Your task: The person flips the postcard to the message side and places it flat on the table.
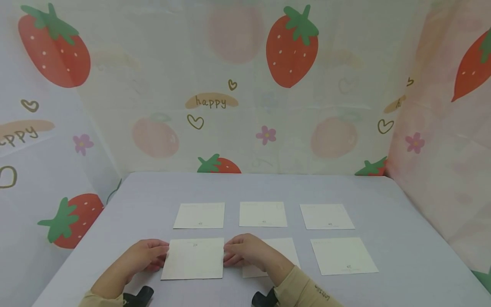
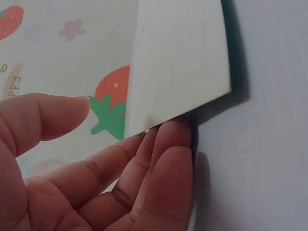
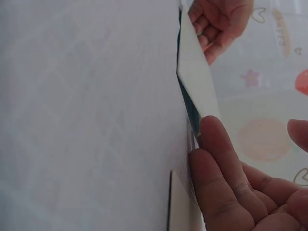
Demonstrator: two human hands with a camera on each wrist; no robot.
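A cream-white card [image 1: 193, 260] with a small printed mark near its far edge lies at the front left of the table, between my two hands. My left hand [image 1: 147, 255] is at its left edge; in the left wrist view the extended fingers [image 2: 166, 178] meet the card's edge from below, the thumb held apart. At the right edge is my right hand [image 1: 247, 252], its fingertips touching the card and its thumb off to the side in the right wrist view. Dark teal shows beneath the card [image 3: 195, 67], which stands slightly raised there.
Beside it, a second card [image 1: 284, 247] is partly hidden by my right hand, and another card [image 1: 344, 256] lies farther right. Behind is a row of three cards [image 1: 262, 214]. Fabric walls [image 1: 161, 85] printed with strawberries surround the white table [image 1: 268, 187].
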